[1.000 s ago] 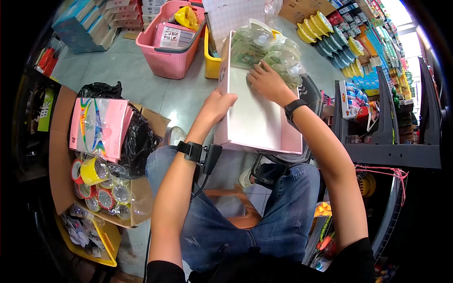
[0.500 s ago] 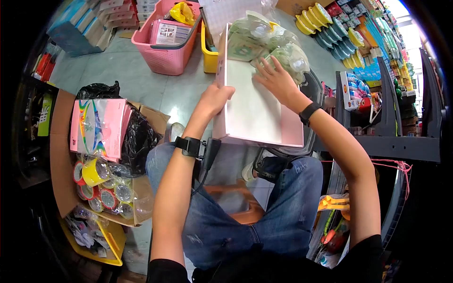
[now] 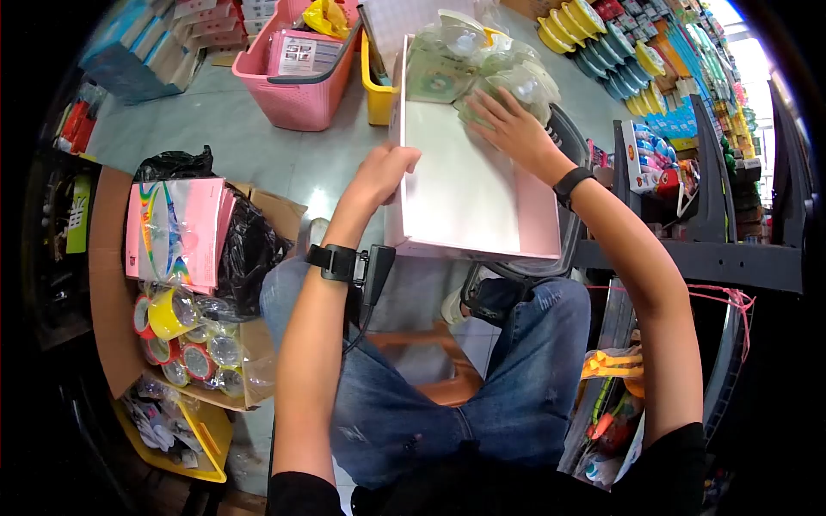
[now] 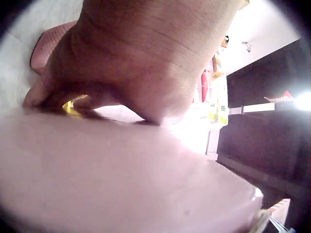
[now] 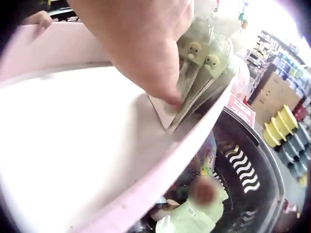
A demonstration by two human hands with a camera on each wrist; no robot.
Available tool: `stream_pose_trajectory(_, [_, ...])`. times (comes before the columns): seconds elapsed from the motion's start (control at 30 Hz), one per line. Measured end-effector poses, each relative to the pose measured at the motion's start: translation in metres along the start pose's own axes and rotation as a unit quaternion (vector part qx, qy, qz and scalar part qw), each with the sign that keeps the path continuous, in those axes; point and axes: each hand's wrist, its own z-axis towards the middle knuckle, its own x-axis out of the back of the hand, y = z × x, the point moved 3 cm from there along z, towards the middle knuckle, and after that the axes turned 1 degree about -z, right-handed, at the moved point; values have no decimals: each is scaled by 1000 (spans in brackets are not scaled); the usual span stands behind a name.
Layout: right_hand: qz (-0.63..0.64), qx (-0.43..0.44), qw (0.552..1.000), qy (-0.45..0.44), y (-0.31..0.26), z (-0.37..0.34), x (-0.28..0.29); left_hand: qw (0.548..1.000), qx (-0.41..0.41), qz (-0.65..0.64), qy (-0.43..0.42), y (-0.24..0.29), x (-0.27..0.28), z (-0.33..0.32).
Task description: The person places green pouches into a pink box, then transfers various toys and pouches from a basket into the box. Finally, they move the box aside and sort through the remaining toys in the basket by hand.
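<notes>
A pink-walled box with a white inside stands tilted in front of the person. My left hand grips its left wall, thumb over the rim and fingers outside; the left wrist view shows this hand against the pink outer wall. Pale green clear-wrapped packs are bunched at the box's far end. On the right-hand packs rests my right hand, its fingers spread and fairly straight. In the right wrist view, its thumb touches upright packs with small animal faces by the box wall.
Under the box is a black basket holding goods. Beyond the left hand stand a pink basket and a yellow bin. A cardboard box with tape rolls sits at left, a dark shelf at right.
My right hand has shifted right across the packs, its fingers lifting and then settling on the right-hand ones. The left hand keeps its grip on the box wall.
</notes>
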Motion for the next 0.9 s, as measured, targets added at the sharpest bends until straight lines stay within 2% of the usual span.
stream_pose_trajectory(0.07, [-59, -26, 998, -19, 1, -1, -5, 999, -6, -30, -10, 0, -3, 0])
stream_pose_trajectory(0.17, [-81, -33, 996, -20, 1, 1, -15, 999, 3, -41, -2, -5, -3, 1])
stream_pose_trajectory(0.3, [-74, -24, 997, 14, -7, 1, -13, 1000, 15, -6, -4, 0, 0, -1])
stream_pose_trajectory(0.4, [-52, -13, 996, 73, -11, -9, -1, 1000, 14, 0, 1, 2, -3, 1])
stream_pose_trajectory(0.5, [-31, -37, 994, 100, -10, -18, 16, 999, 19, -28, -1, 3, -5, -2])
stream_pose_trajectory(0.6, [3, -156, 983, 100, 11, -18, 25, 999, 24, -22, 3, 0, -3, 1])
stream_pose_trajectory(0.67, [70, -247, 959, 116, 32, -18, 20, 1000, 21, -17, 3, -2, -3, 2])
stream_pose_trajectory(0.77, [192, -364, 892, 186, 69, -22, 23, 1000, 17, -8, 3, -2, -1, 2])
stream_pose_trajectory(0.8, [206, -402, 879, 154, 77, -22, 27, 1000, 18, -8, 3, -1, 0, 1])
stream_pose_trajectory(0.83, [317, -380, 860, 125, 83, -21, 16, 1000, 19, -7, 2, -1, -1, 1])
stream_pose_trajectory(0.9, [522, -325, 786, 57, 100, -19, -9, 1000, 16, -12, 4, -2, -2, 4])
